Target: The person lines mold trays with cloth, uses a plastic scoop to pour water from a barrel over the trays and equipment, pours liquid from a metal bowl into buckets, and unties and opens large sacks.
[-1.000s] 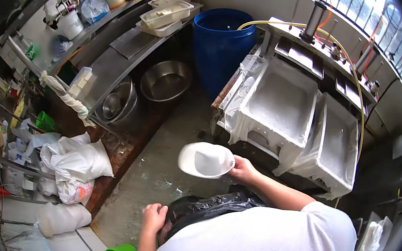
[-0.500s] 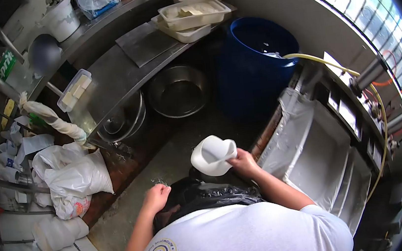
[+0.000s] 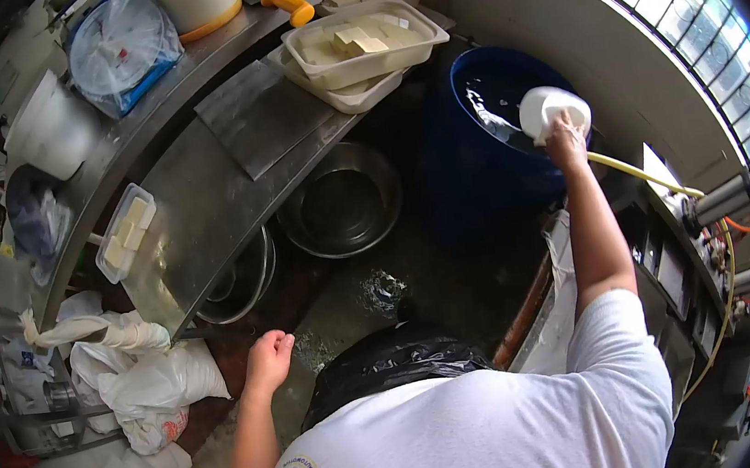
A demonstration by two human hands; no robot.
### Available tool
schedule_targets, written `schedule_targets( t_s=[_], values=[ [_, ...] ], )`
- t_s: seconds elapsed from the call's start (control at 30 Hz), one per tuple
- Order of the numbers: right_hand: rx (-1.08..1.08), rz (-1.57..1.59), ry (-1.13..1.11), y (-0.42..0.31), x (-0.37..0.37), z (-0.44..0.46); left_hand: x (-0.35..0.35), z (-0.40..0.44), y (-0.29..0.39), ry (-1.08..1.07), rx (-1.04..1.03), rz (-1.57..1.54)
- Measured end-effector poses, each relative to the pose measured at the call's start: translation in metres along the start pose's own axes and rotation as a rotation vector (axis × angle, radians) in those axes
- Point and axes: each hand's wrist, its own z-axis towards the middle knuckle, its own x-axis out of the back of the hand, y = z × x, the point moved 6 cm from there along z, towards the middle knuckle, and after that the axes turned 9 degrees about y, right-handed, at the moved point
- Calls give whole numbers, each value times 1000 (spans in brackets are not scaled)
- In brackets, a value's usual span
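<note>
One white scoop [image 3: 554, 114] sits gripped in my right hand [image 3: 565, 140], over the mouth of the blue barrel [image 3: 495, 165]; my left hand [image 3: 269, 362], fingers loosely curled, holds nothing.

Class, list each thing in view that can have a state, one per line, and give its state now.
Right hand, closed on the jug
White jug, held at the barrel's mouth
Left hand, loosely curled
Blue barrel, open, liquid inside
Upper tub, uncovered, pale blocks inside
Small container, lidless, pale blocks inside
Metal basin, uncovered; contents unclear
</note>
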Motion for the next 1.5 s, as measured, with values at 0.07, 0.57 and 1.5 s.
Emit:
schedule_targets(
  t_s=[0.07, 0.57, 1.5],
  values=[
    [180, -187, -367, 16, -82, 32, -11, 2, -7, -43, 95, -11],
    [559, -110, -529, 54, -472, 108, -39, 55, 56, 111, 326, 6],
    [1103, 433, -544, -428, 154, -39, -134, 204, 46, 162, 722, -792]
  ],
)
